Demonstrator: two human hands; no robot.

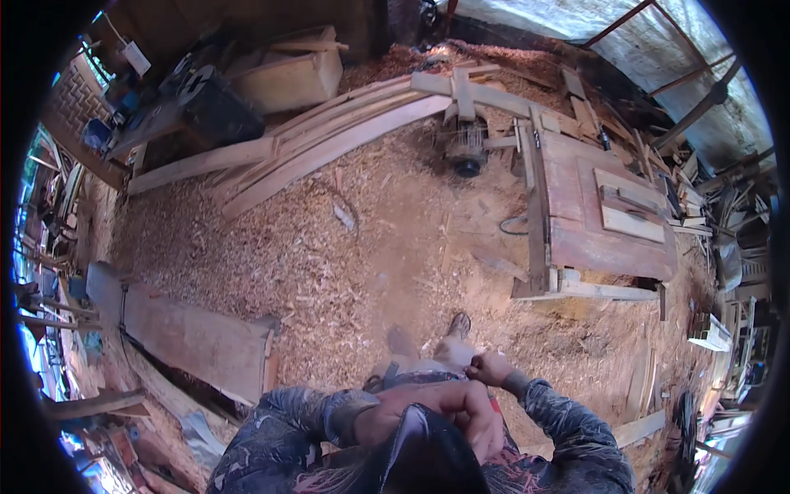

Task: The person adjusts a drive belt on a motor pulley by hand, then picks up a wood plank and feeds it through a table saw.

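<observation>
My left hand [440, 405] is bent across the front of my body, its fingers curled downward. What they hold, if anything, is hidden. A dark rounded shape [436, 457] with a pale edge covers part of the view just below it. To its right, my right hand [489, 368] is closed beside my waist, near my light-coloured trouser leg [453, 352]. Anything inside that fist is too small to make out. Dark patterned sleeves [568, 420] cover both arms. One brown shoe [460, 324] shows on the ground ahead of my hands.
Wood shavings [304, 272] cover the ground. Ahead right stands a wooden workbench [568, 230] with boards [629, 216] on top; a motor [467, 148] sits beside it. Long planks [329, 152] lie across the far side. A wide wooden bench [189, 329] stands at left.
</observation>
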